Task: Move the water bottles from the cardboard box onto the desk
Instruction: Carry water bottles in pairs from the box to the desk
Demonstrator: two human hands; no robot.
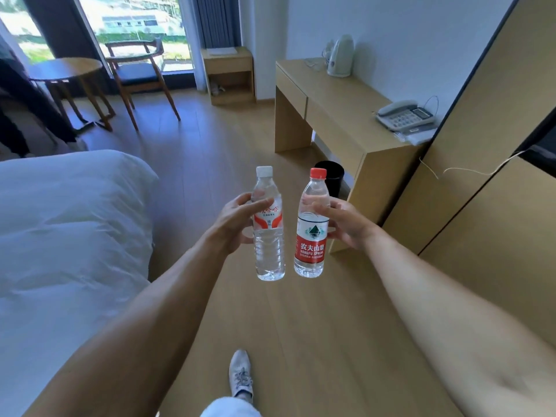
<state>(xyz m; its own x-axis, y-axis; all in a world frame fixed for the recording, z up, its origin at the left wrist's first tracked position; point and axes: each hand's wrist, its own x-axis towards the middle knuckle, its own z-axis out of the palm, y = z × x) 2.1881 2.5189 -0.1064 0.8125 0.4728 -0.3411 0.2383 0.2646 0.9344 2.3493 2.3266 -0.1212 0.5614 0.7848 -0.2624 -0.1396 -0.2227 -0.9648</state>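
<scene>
Head view: hands grip one bottle each — left (237,219) white-capped bottle (268,233), right (346,224) red-capped bottle (311,236); fingertips hidden behind.

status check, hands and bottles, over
Left hand grips white-cap bottle; right hand grips red-cap bottle. Both upright, midair. Desk ahead, path open.

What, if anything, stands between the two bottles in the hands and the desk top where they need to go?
Nothing visible: open wooden floor lies between the bottles and the desk.
</scene>
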